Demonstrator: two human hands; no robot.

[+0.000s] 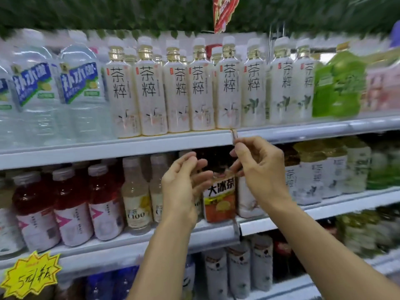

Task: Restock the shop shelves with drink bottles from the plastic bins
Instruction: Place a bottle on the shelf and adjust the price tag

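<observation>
Both hands are lifted in front of the middle shelf, and neither carries a bottle. Left hand [184,185] hangs with its fingers loosely curled round nothing, palm turned to the right. Right hand [259,169] sits slightly higher, fingers bent, thumb and forefinger drawn together right under the edge of the upper shelf [108,148]. Whether they pinch anything I cannot tell.

Shelving fills the view in tiers. The upper shelf carries large water bottles [82,89] at the left and a long front row of white tea bottles [149,89], all upright and packed shoulder to shoulder. The middle shelf [281,219] holds red drink bottles [71,204] at the left, pale lemon drink bottles [138,202] beside them, and more white bottles to the right. No plastic bin is in view.

Between the two hands, and behind them on the middle shelf, stands an iced-tea bottle [219,198] with an orange and yellow label. Its long axis is upright and its label faces out. The left fingers lie just beside its left flank, while the right hand is above it and to its right, so I judge the left the nearer for a side grasp.

Smallest is a clip [234,134] at the join in the upper shelf's edge strip, touching or just above the right forefinger.
</observation>
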